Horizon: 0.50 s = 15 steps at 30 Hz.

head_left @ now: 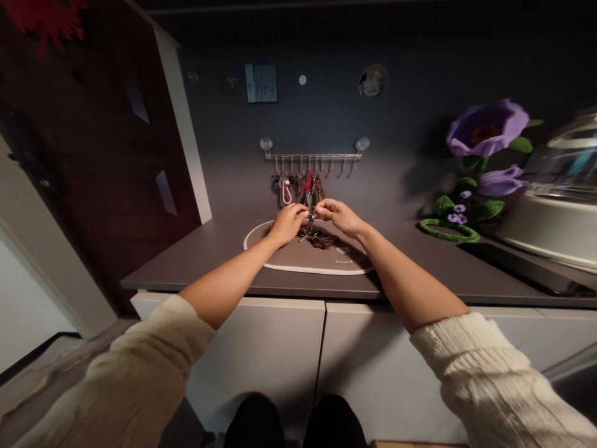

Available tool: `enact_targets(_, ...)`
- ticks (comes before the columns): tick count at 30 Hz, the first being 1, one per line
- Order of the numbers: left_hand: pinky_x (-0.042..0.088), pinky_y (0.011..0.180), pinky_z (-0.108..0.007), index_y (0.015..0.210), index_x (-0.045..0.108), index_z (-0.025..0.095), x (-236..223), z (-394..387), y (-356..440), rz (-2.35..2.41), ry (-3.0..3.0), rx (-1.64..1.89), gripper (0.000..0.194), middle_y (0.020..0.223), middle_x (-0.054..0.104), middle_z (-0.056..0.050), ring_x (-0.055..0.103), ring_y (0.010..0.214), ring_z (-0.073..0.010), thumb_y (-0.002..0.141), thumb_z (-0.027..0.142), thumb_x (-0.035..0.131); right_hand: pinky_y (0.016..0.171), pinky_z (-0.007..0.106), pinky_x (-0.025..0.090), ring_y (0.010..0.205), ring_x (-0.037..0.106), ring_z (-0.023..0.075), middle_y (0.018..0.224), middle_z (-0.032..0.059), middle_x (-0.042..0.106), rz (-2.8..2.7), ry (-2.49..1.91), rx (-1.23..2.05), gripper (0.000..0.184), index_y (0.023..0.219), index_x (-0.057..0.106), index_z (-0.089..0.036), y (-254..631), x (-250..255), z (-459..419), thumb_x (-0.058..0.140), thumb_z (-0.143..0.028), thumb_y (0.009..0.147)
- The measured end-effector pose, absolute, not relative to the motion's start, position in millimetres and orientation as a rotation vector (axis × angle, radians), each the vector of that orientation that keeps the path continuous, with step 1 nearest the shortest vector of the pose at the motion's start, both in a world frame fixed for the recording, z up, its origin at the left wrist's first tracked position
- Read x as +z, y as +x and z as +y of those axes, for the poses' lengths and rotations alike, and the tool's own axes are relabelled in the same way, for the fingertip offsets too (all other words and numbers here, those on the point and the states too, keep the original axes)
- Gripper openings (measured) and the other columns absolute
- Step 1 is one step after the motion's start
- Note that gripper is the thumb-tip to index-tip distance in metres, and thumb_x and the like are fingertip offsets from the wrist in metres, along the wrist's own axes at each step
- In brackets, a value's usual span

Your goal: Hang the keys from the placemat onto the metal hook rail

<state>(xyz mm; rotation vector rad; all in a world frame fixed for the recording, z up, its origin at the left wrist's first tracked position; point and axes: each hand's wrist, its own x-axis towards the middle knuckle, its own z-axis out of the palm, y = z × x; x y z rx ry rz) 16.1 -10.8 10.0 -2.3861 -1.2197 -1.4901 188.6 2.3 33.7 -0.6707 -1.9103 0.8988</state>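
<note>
The ring (313, 212) is above the mat (298, 261), pinched by the left hand (286, 224) and the right hand (342, 218), fingertips bent around it, with keys (319, 238) over the mat (some dark, some shiny), and the hook rail (313, 156) on the wall behind the mat.

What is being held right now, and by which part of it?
A bunch of keys, held by the metal ring at its top, between the fingertips of the left hand and right hand. Exact finger placement is too small to tell.
</note>
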Motion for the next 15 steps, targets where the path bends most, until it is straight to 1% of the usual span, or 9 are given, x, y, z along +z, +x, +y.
enact_targets(5,0.041,0.072,-0.024,0.083,0.060,0.015,11.7,-12.4,17.7,-1.171,-2.392,-1.563,0.016,0.082,0.061,-0.003,0.053,0.076,-0.0122,0.083,0.024,0.046,0.074,0.027,0.039,0.070,0.049,0.0107,0.070,-0.0009,0.055,-1.941,-0.640,0.866,0.021,0.073,0.053,-0.016,184.7,33.9,0.7,0.058,-0.036,0.074)
enact_targets(9,0.040,0.069,-0.023,0.078,0.058,0.015,12.8,-14.2,18.5,-1.177,-2.388,-1.606,0.014,0.078,0.060,-0.002,0.052,0.072,-0.0112,0.082,0.022,0.047,0.072,0.027,0.039,0.068,0.048,0.0098,0.070,-0.0010,0.055,-1.931,-0.638,0.848,0.019,0.073,0.053,-0.015,182.0,33.5,0.2,0.058,-0.034,0.075)
enact_targets(15,0.039,0.064,-0.021,0.077,0.058,0.014,15.1,-16.2,18.5,-1.218,-2.401,-1.732,0.015,0.073,0.060,0.000,0.050,0.066,-0.0099,0.081,0.022,0.047,0.070,0.026,0.039,0.068,0.049,0.0095,0.070,-0.0004,0.056,-1.884,-0.660,0.854,0.020,0.076,0.055,-0.015,178.9,29.0,4.8,0.059,-0.034,0.073)
